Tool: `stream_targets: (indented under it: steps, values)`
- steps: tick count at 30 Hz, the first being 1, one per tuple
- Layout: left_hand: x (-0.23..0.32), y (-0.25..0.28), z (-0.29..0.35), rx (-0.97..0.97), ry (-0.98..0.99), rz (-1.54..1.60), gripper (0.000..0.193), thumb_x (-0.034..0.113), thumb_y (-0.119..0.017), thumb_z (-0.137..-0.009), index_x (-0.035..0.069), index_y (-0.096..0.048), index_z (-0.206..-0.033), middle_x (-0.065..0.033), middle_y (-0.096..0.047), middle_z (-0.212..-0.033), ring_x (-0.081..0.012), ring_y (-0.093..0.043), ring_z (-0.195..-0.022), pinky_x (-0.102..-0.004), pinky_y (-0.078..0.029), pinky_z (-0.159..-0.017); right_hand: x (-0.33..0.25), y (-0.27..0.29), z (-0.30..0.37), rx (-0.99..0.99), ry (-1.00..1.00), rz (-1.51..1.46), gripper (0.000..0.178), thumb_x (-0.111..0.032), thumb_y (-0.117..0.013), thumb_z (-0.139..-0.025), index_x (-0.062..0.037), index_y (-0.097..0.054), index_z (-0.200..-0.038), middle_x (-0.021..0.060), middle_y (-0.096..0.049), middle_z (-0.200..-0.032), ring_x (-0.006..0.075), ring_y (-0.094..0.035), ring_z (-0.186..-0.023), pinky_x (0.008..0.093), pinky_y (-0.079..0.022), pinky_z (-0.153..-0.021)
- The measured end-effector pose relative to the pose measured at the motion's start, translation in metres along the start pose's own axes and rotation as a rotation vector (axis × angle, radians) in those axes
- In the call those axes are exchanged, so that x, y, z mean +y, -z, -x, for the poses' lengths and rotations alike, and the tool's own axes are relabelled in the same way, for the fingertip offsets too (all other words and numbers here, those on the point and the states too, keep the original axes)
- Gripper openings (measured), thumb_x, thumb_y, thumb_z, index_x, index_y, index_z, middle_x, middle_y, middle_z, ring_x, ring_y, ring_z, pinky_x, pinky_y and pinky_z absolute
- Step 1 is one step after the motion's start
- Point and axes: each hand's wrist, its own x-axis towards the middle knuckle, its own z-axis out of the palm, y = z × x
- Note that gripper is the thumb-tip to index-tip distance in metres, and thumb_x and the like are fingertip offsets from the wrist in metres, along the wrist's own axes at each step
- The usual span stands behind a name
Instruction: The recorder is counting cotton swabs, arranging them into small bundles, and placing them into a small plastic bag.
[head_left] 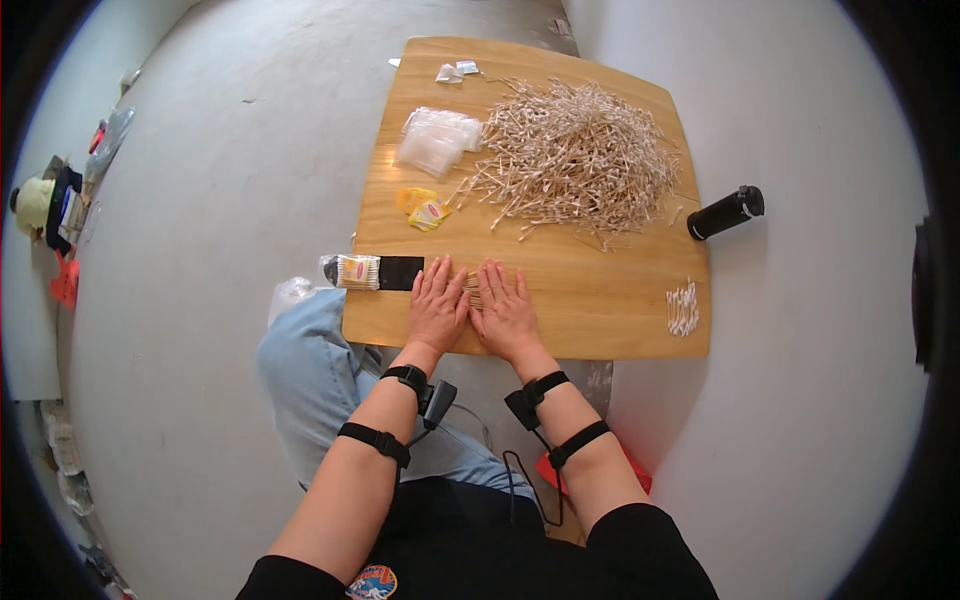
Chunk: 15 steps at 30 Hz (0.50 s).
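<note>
My left hand (437, 308) and my right hand (506, 312) lie side by side near the table's front edge, fingers stretched forward. Between them shows a small row of cotton swabs (472, 290), touched by both hands along its sides. How far the swabs reach under the palms is hidden. Just left of my left hand is a flat black rectangle (400, 272). Against its left end sits a clear bag of cotton swabs (357, 271) with a yellow and red label.
A big loose heap of cotton swabs (590, 160) covers the table's far right. Clear plastic bags (438, 138), yellow labels (424, 208) and small white packets (456, 72) lie left of it. A smaller swab group (683, 308) lies right, below a black bottle (727, 212) at the edge.
</note>
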Motion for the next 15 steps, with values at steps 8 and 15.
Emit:
stream_targets:
  steps: [8,15]
  values:
    - [0.0025,0.0100,-0.0040,-0.060,0.011,0.078,0.038,0.031,-0.056,-0.093,0.015,-0.061,-0.127,-0.0129,-0.044,-0.147,-0.0283,-0.037,-0.138,-0.0457,-0.024,-0.115,0.0005,0.0025,-0.0014,-0.005,-0.050,-0.093,0.072,-0.038,-0.060,-0.088,0.0016,-0.039,-0.143,0.0183,-0.036,-0.152,0.0298,-0.029,-0.144,0.0501,-0.015,-0.119]
    - [0.0020,0.0014,-0.0009,0.003,0.021,0.026,0.049,0.029,-0.056,-0.092,0.010,-0.050,-0.137,-0.0121,-0.040,-0.150,-0.0275,-0.034,-0.140,-0.0468,-0.022,-0.116,-0.0012,-0.0012,-0.0011,-0.011,-0.050,-0.078,0.071,-0.038,-0.059,-0.088,0.0028,-0.038,-0.144,0.0185,-0.036,-0.152,0.0299,-0.029,-0.144,0.0502,-0.015,-0.119]
